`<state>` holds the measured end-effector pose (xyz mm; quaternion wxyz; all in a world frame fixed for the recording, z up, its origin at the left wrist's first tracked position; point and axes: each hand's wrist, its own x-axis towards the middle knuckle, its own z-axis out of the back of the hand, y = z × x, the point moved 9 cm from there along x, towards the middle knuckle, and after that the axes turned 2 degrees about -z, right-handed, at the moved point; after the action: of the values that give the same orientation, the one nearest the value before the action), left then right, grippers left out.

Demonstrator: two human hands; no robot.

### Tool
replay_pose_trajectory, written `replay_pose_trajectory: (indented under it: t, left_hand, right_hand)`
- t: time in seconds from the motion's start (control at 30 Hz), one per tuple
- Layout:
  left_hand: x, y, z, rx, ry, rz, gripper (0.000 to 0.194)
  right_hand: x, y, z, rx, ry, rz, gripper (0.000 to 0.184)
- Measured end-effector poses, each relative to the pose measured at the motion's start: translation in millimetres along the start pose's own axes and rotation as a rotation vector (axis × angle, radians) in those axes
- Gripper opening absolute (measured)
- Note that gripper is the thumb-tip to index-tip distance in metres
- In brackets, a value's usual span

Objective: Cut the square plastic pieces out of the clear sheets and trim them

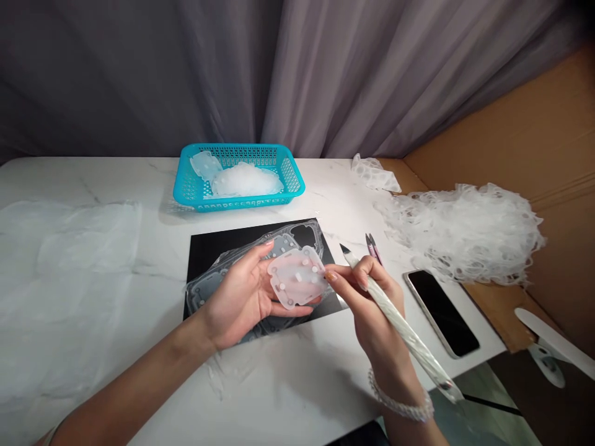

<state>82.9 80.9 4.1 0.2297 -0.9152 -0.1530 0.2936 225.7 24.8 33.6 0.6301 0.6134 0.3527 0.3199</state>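
- presently, a clear frosted piece (297, 277), with rounded corners and small raised studs, is held above the black mat (201, 248).
- the left hand (246, 291) is palm up and unclenched, its fingers stretched beneath the piece, which rests across them.
- the right hand (372, 297) pinches the right edge of that piece between thumb and finger, and also grasps a craft knife (400, 322) by its pale handle; the blade points up and away to the left.
- a beaded bracelet (402, 399) circles the right wrist.
- under the hands, a clear sheet (282, 243) with shaped outlines lies tilted on the mat, partly hidden.
- behind the mat, on the white bench (288, 390), a blue basket (242, 202) contains a heap of frosted pieces (246, 179), with another leaning at its left end.
- to the right are small snips (374, 249), a phone (441, 313) with a dark screen, and a pile of lacy scraps (469, 229) beside cardboard (515, 130).
- thin translucent film (65, 279) covers the bench's left side.
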Motion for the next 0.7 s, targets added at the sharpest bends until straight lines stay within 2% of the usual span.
replay_pose_trajectory:
  t: [0.3,0.7]
  left_hand:
    - [1,-6,-2.0,-0.010,0.074,-0.013,0.066]
    - [-1,-9,3.0,0.004,-0.030,-0.024,0.063]
  right_hand:
    - [4,-9,16,0.129,-0.060,0.014,0.043]
    - [9,-5,17,0.195,-0.068,-0.017,0.047]
